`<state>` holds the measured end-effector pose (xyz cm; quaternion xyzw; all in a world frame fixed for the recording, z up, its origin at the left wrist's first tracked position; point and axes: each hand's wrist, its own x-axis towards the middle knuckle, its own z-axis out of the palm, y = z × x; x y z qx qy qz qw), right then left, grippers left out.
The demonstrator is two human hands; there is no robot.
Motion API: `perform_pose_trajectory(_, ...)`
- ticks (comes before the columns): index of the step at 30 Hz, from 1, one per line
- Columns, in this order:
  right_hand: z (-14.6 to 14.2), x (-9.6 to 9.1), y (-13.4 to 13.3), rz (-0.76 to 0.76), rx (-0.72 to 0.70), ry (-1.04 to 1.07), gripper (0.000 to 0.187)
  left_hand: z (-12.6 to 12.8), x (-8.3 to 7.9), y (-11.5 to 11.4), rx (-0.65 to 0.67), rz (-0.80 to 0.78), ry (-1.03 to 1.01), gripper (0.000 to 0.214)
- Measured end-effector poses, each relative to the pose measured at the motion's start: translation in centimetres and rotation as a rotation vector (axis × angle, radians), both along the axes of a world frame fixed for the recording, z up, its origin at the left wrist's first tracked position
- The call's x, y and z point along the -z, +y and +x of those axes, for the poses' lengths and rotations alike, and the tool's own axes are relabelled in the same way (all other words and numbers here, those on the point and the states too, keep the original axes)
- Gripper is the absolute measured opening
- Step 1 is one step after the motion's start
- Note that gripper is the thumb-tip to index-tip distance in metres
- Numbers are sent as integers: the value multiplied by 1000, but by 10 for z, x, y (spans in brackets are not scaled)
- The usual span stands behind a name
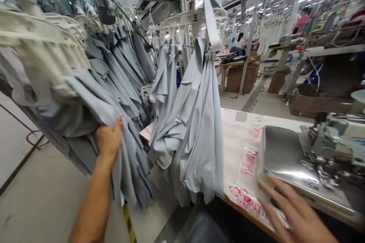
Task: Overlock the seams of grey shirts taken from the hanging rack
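My left hand reaches out to the left and its fingers press into a row of pale grey-blue garment pieces that hang from white plastic hangers. Its fingertips are buried in the cloth, so a grip cannot be made out. My right hand hovers at the lower right with fingers stretched out, just over the near edge of the sewing table beside the metal plate of a sewing machine. It holds nothing. One more bundle of grey-blue pieces hangs from an overhead carrier against the table's left end.
Clear plastic with red print covers the table top. Cardboard boxes and more work tables stand behind on the right. A person in white sits far back. Bare grey floor lies at the left.
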<state>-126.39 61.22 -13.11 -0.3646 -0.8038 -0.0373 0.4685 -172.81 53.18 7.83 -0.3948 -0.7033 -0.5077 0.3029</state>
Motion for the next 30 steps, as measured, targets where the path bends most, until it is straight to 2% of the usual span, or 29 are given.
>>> perform_pose_trajectory(1, -18, -15, 1, 7, -103, -40, 37, 12, 5, 14, 74, 48, 126, 47)
perform_pose_trajectory(3, -52, -43, 6, -82, -250, -51, 31, 31, 5, 41, 108, 274, 243, 55)
perform_pose_trajectory(5, -87, -71, 20, -279, -374, 43, 31, 42, -5, 73, 119, 385, 168, 51)
perform_pose_trajectory(6, -106, -85, 31, -413, -438, 112, 32, 45, -11, 92, 158, 343, 98, 45)
perform_pose_trajectory(7, -126, -100, 45, -525, -525, 201, 42, 48, -18, 111, 227, 253, 45, 39)
perform_pose_trajectory(9, -164, -127, 79, -673, -663, 378, 54, 51, -27, 150, 381, 98, 11, 29)
perform_pose_trajectory(12, -199, -151, 124, -655, -568, 482, 42, 56, -33, 186, 496, 33, -2, 28)
perform_pose_trajectory(15, -200, -151, 132, -582, -453, 480, 37, 70, -26, 189, 448, 90, -38, 31)
perform_pose_trajectory(18, -182, -141, 110, -531, -394, 389, 39, 103, -12, 177, 403, 140, 27, 39)
perform_pose_trajectory(19, -177, -139, 101, -506, -356, 314, 38, 116, -8, 175, 420, 81, 93, 37)
perform_pose_trajectory(21, -167, -142, 86, -437, -243, 140, 34, 138, -4, 176, 474, -150, 193, 27)
perform_pose_trajectory(23, -160, -152, 81, -371, -144, 46, 30, 149, -8, 182, 539, -277, 166, 24)
perform_pose_trajectory(25, -155, -165, 85, -355, -151, 128, 30, 148, -20, 187, 690, -186, -53, 24)
perform_pose_trajectory(27, -153, -173, 95, -393, -282, 311, 32, 139, -37, 186, 930, -72, -406, 26)
perform_pose_trajectory(29, -157, -169, 104, -476, -428, 517, 28, 129, -51, 178, 1107, -77, -689, 35)
perform_pose_trajectory(30, -161, -161, 105, -543, -481, 590, 29, 124, -54, 171, 1152, -115, -754, 42)
